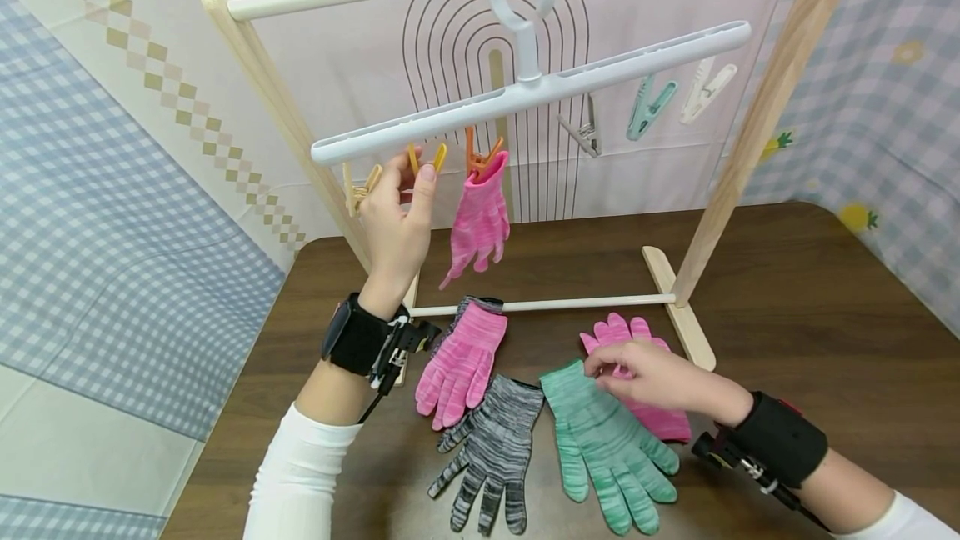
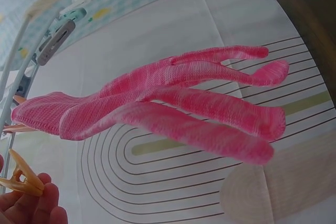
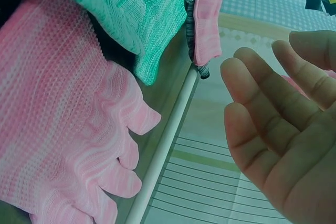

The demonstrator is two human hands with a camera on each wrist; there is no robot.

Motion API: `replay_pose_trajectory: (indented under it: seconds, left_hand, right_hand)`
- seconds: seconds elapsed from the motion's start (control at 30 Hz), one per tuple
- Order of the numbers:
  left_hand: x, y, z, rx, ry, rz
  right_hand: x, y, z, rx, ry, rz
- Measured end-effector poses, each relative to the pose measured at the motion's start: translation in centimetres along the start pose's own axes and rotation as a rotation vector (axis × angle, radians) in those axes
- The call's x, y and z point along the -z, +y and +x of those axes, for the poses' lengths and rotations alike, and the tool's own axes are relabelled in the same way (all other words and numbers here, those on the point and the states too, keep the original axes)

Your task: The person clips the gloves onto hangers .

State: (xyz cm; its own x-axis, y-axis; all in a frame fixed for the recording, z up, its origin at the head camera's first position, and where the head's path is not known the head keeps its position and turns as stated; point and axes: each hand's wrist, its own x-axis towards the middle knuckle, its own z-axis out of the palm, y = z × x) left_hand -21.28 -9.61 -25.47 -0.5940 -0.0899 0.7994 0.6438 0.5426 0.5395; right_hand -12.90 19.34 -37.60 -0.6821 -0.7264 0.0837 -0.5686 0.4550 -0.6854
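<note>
Head view shows your left hand (image 1: 397,227) raised under the white hanger (image 1: 450,112), thumb and fingers pinching the yellow clip (image 1: 441,157). Your right hand (image 1: 648,375) hovers over the table (image 1: 810,298), fingers loosely bent around nothing. The step in hand looks like readying that clip for another glove. The next move likely calls for your right hand to pick up a glove by its cuff and bring it to the clip, with your left squeezing the clip open; watch that the tilted hanger doesn't swing.

The hung pink glove (image 1: 483,211) dangles from the orange clip (image 1: 477,163), cuff up and pinched narrow, fingers drooping, its knit streaked with lighter pink. Below, on the table, you have a green glove (image 1: 611,440), a grey-and-black striped glove (image 1: 498,440) and more pink ones, lying flat.
</note>
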Motion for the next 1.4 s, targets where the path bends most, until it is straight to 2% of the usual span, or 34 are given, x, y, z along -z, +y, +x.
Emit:
replay_pose_trajectory:
  seconds: [0.5, 1.1, 1.4]
  left_hand:
    - [0.1, 0.1, 0.0, -0.009, 0.004, 0.012]
    - [0.2, 0.2, 0.0, -0.016, 0.006, 0.016]
    - [0.1, 0.2, 0.0, -0.012, 0.005, 0.017]
  right_hand:
    - [0.2, 1.3, 0.3, 0.009, 0.030, -0.033]
    - [-0.4, 2.6, 1.6, -0.063, -0.006, -0.062]
    - [-1.1, 3.0, 2.6, -0.025, -0.004, -0.077]
